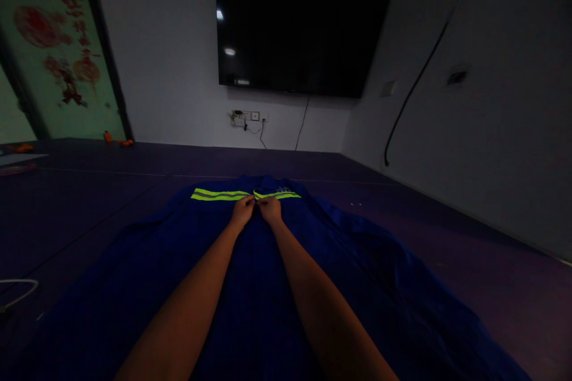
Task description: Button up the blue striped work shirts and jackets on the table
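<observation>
Deep blue cloth makes up the jacket (257,274) spread out in front of me, its body reaching from below my arms to the collar at the far end and its sleeves sloping off to both sides. It lies flat on a dark purple surface (447,214) with a few pale seam lines. My left hand (243,212) and right hand (270,210) are close together at the front opening near the collar, fingers pinched narrow on the two edges of the jacket, right where the yellow-green stripe (218,195) with its grey middle band crosses the chest. The stripe curls up a little between my fingertips. Some white lettering, too small to read, sits just above the stripe on the right. Both my forearms stretch straight over the cloth. Off to my left a white cable (33,286) loops at the edge of view, and farther away lie a white sheet (22,159) and some small orange things (126,143), near a door (49,41) with red markings. Straight ahead, a black television (304,30) hangs on the wall above some sockets (254,115).
</observation>
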A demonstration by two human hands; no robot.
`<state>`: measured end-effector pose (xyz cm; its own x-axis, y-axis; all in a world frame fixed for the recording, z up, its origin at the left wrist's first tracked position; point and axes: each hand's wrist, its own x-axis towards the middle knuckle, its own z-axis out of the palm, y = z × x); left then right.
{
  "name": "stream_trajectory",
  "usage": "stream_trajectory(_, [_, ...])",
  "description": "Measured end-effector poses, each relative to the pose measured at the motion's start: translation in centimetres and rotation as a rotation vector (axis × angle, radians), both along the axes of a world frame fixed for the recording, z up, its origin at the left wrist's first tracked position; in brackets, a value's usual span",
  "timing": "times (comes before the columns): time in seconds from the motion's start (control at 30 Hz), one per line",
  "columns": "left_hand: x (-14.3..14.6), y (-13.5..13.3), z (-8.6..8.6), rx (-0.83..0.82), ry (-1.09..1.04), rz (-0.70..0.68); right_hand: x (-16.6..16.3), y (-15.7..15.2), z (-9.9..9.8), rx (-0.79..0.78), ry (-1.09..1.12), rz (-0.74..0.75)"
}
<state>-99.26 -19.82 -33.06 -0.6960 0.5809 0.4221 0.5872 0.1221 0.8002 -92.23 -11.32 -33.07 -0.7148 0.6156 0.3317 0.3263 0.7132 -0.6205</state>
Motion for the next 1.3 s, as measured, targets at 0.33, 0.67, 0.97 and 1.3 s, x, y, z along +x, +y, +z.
stream_trajectory(0.33, [-0.2, -0.3, -0.1, 0.002, 0.088, 0.109, -0.8, 0.4, -1.4, -0.125, 0.322, 0.023])
stream_trajectory(0.67, [-0.3, -0.2, -0.1, -0.099, 0.178, 0.199, -1.5, 0.8, -2.2, -0.195, 0.476, 0.083])
stream_trajectory(0.97, [-0.4, -0.3, 0.1, -0.096, 0.179, 0.201, -1.7, 0.8, -2.5, -0.229, 0.482, 0.083])
stream_trajectory(1.3, [-0.3, -0.3, 0.2, -0.091, 0.205, 0.197, -1.1, 1.0, -1.8, -0.039, 0.357, -0.034])
